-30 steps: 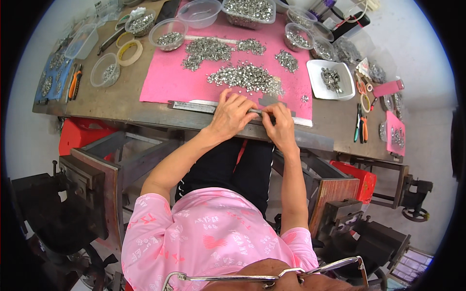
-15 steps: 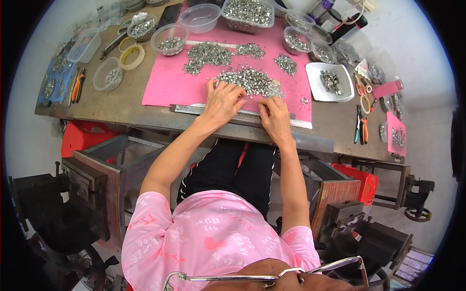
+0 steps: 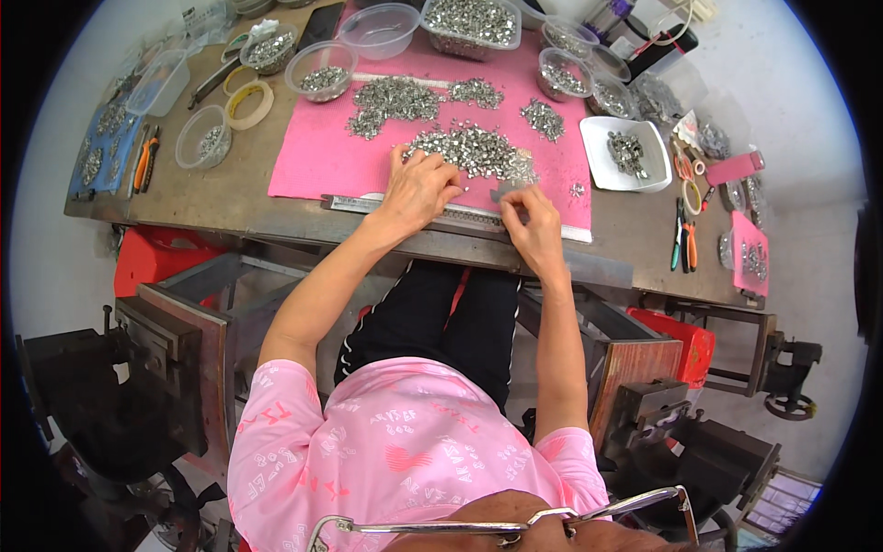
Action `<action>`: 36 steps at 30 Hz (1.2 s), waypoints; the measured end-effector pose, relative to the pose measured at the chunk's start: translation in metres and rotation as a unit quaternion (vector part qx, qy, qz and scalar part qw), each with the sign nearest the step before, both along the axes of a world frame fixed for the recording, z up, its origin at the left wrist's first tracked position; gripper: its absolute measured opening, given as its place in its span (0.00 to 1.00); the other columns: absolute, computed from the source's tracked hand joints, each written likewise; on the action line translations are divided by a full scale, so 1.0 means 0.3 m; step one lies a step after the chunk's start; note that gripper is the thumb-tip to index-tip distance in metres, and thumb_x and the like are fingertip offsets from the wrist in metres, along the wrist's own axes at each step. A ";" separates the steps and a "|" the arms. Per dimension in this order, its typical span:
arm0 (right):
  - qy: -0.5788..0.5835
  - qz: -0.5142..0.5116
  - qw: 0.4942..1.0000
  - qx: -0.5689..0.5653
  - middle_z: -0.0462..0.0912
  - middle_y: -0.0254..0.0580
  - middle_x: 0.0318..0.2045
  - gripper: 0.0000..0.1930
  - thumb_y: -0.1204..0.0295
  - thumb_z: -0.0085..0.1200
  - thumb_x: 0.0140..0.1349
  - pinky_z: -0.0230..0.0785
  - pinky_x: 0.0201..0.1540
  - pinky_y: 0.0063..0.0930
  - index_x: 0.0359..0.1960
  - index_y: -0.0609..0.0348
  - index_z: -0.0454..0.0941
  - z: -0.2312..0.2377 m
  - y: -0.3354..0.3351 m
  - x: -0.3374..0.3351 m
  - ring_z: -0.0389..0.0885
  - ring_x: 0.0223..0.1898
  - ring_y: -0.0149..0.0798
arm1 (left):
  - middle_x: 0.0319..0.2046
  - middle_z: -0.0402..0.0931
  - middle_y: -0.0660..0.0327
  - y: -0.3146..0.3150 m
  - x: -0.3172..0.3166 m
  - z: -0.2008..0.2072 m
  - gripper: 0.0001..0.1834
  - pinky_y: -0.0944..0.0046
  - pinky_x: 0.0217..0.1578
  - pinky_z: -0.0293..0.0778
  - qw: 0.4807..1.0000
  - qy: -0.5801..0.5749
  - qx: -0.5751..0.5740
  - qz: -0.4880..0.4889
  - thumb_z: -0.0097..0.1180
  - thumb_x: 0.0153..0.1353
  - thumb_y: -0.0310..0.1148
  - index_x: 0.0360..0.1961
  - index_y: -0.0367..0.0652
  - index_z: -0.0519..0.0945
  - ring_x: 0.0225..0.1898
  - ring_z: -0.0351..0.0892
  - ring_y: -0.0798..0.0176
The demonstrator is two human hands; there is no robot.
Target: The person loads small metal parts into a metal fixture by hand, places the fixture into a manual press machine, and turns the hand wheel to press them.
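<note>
A heap of small silvery metal pieces (image 3: pixel 474 152) lies on a pink cloth mat (image 3: pixel 308 166). My left hand (image 3: pixel 421 190) rests at the heap's near left edge. Its fingers are curled, thumb close to the forefinger; whatever they pinch is hidden. Below it, a long narrow metal strip (image 3: pixel 354 204) runs along the mat's front edge, with a row of small pieces along part of it. My right hand (image 3: pixel 535 228) is over the strip's right part, thumb and fingers drawn together. A small grey flat bit (image 3: pixel 499 195) shows by its fingertips; I cannot tell whether it is held.
Smaller piles of metal pieces (image 3: pixel 395 101) lie farther back on the mat. Plastic tubs (image 3: pixel 322 72) line the back. At right are a white square dish (image 3: pixel 627 155) and pliers (image 3: pixel 690 244); at left, tape rolls (image 3: pixel 248 106) and orange-handled pliers (image 3: pixel 145 164).
My right hand has shifted slightly right and toward me, its fingers drawn closer together, and a grey flat bit now shows beside them. My left hand has moved only slightly left.
</note>
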State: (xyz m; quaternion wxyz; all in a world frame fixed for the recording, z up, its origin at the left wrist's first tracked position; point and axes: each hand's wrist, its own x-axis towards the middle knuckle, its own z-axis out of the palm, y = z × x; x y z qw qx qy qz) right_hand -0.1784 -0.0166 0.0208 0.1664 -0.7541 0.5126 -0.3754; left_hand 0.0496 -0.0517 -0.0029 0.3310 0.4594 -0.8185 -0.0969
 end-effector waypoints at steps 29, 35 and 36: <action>-0.111 -0.054 0.992 -0.010 0.83 0.42 0.35 0.05 0.79 0.61 0.60 0.70 0.45 0.36 0.37 0.61 0.81 -0.069 0.087 -0.003 0.79 0.38 0.45 | 0.32 0.78 0.64 0.101 -0.149 -0.020 0.06 0.41 0.64 0.57 0.991 0.080 -0.056 -0.090 0.65 0.59 0.31 0.37 0.44 0.83 0.40 0.77 0.58; -0.102 -0.052 0.993 -0.015 0.83 0.42 0.35 0.04 0.80 0.60 0.61 0.70 0.45 0.36 0.37 0.61 0.81 -0.073 0.090 -0.003 0.79 0.38 0.45 | 0.33 0.78 0.64 0.116 -0.169 -0.017 0.08 0.42 0.64 0.57 0.993 0.084 -0.041 -0.067 0.66 0.59 0.34 0.39 0.46 0.84 0.41 0.77 0.58; -0.111 -0.050 0.992 -0.015 0.83 0.42 0.35 0.04 0.80 0.60 0.61 0.70 0.45 0.36 0.37 0.61 0.81 -0.075 0.090 -0.003 0.79 0.38 0.45 | 0.33 0.77 0.64 0.121 -0.175 -0.016 0.09 0.42 0.63 0.57 0.995 0.073 -0.047 -0.056 0.66 0.59 0.35 0.39 0.46 0.84 0.42 0.77 0.57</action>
